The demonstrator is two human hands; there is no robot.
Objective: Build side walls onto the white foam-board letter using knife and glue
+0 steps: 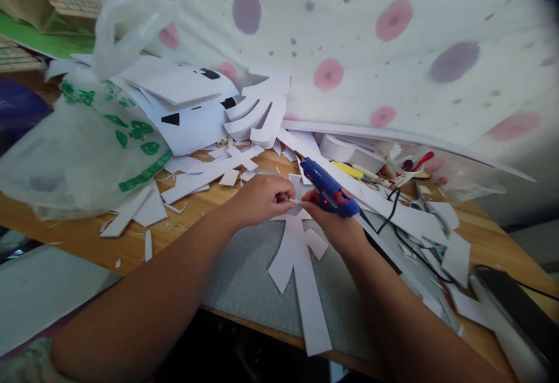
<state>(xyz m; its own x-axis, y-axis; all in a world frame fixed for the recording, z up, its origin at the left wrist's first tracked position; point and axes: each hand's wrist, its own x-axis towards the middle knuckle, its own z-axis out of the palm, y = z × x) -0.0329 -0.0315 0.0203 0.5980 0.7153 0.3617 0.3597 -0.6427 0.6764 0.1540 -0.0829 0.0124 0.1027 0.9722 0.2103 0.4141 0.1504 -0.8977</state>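
Observation:
My right hand (334, 220) grips a blue glue gun (328, 188), its body pointing back and to the left. My left hand (261, 197) pinches a small white piece at the top of a white branching paper cutout (301, 261), right beside the right hand's fingers. The cutout lies on a grey cutting mat (244, 281) and hangs past the near edge of the wooden table (87, 234).
A clear plastic bag with green print (82, 144) sits at the left. White cutouts and scraps (205, 109) pile up behind. The gun's black cord (393, 226), scissors (430, 208) and pens (349, 170) lie at the right. A spotted cloth (393, 51) hangs behind.

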